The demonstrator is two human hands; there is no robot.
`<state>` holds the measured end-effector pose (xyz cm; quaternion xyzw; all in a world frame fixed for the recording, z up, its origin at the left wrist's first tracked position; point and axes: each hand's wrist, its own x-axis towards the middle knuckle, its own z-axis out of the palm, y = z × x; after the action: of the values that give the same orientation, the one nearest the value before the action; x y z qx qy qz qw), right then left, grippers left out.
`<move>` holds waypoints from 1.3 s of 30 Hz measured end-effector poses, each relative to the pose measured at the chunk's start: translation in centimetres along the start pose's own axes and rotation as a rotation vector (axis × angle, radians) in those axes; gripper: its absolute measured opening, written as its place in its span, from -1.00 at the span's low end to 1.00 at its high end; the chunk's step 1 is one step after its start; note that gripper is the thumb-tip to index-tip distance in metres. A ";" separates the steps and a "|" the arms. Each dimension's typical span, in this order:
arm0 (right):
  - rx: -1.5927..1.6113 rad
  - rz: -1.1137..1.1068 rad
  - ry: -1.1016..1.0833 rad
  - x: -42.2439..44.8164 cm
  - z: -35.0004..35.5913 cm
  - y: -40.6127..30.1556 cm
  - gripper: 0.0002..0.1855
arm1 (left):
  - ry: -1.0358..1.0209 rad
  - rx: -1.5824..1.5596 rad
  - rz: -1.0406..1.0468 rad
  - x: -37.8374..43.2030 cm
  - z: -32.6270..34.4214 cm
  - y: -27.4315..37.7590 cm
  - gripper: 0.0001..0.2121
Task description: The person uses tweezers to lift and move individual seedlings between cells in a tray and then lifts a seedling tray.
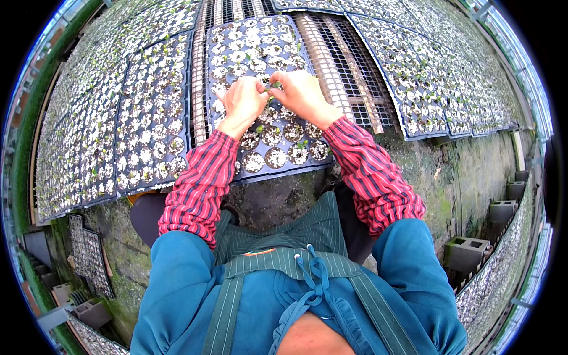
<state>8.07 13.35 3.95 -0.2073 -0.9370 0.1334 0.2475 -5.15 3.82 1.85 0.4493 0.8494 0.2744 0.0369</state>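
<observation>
A dark plug tray (pixel 284 165) with round cells lies before me on a mesh bench. White-flecked growing mix fills its cells, and small green seedlings show in some. Above the middle of this tray, my left hand (pixel 245 103) has its thumb and fingers drawn together, close to the right fingertips. My right hand (pixel 302 94) pinches a small seedling (pixel 277 84) between thumb and forefinger. Whether the left fingertips hold part of it too is hidden by the fingers. Both forearms wear red striped sleeve covers.
More seedling trays (pixel 153 106) stand close on the left, and others (pixel 412 80) on the right. Black plastic mesh (pixel 355 53) over slats shows between them. Concrete blocks (pixel 467 254) line the mossy floor (pixel 426 177) at right. Narrow trays (pixel 91 253) lie low at left.
</observation>
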 end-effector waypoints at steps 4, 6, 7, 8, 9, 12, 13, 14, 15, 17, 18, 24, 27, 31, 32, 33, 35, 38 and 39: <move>-0.082 -0.058 -0.024 0.1 0.2 0.0 -0.83 | -0.018 -0.026 0.025 -0.1 -0.2 0.1 -0.83; -0.095 -0.080 -0.032 0.3 0.4 0.6 -0.82 | -0.027 -0.022 0.033 -0.3 -0.6 0.4 -0.83; -0.094 -0.063 0.008 0.4 0.5 0.8 -0.82 | -0.021 -0.024 0.033 -0.3 -0.5 0.2 -0.83; -0.093 -0.047 0.048 0.4 0.5 1.0 -0.82 | -0.016 -0.027 0.032 -0.2 -0.4 0.0 -0.83; -0.093 -0.030 0.088 0.4 0.5 1.1 -0.82 | -0.011 -0.030 0.033 -0.1 -0.3 -0.1 -0.83; -0.013 -0.057 0.076 0.3 0.1 0.8 -0.84 | -0.025 -0.078 0.018 0.1 -0.1 -0.6 -0.83; 0.005 -0.067 0.049 0.3 -0.1 0.5 -0.84 | -0.030 -0.088 0.021 0.1 -0.1 -0.9 -0.84; -0.008 -0.086 0.041 0.3 0.0 0.3 -0.85 | -0.034 -0.098 0.023 0.2 0.0 -1.2 -0.84; -0.024 -0.102 0.035 0.3 0.0 0.2 -0.85 | -0.040 -0.110 0.028 0.1 -0.2 -1.0 -0.85; -0.050 -0.107 0.012 0.3 0.0 0.2 -0.86 | -0.059 -0.082 0.027 0.0 -0.6 -0.5 -0.85; -0.060 -0.096 -0.004 0.3 0.0 0.2 -0.87 | -0.066 -0.068 0.025 -0.1 -0.9 -0.3 -0.85; -0.070 -0.069 -0.050 0.5 0.5 0.7 -0.82 | -0.090 -0.088 0.011 -0.1 -1.0 -0.5 -0.86; -0.060 -0.085 -0.054 0.5 0.3 0.5 -0.85 | -0.069 -0.075 0.030 -0.3 -1.1 -0.6 -0.87; 0.071 -0.058 0.016 0.7 0.4 0.4 -0.85 | -0.080 -0.079 0.032 -0.4 -1.3 -0.8 -0.86; 0.135 -0.010 0.036 0.8 0.2 0.5 -0.86 | -0.075 -0.084 0.034 -0.5 -1.4 -0.9 -0.86; 0.196 0.040 0.058 1.1 -0.5 0.4 -0.86 | -0.070 -0.091 0.040 -0.5 -1.6 -0.8 -0.85; 0.397 0.149 0.088 1.3 -1.1 1.2 -0.84 | 0.006 -0.143 0.047 -0.1 -2.3 -0.6 -0.85; 0.792 0.287 0.139 1.8 -1.8 2.2 -0.78 | 0.160 -0.259 0.039 1.5 -2.7 -2.8 -0.85; 0.864 0.335 0.123 1.8 -1.7 2.8 -0.79 | 0.192 -0.323 -0.030 2.0 -3.2 -3.3 -0.87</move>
<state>8.39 16.91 5.13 -0.2411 -0.7328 0.5372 0.3411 -9.78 2.52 3.26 0.3965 0.8006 0.4482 0.0312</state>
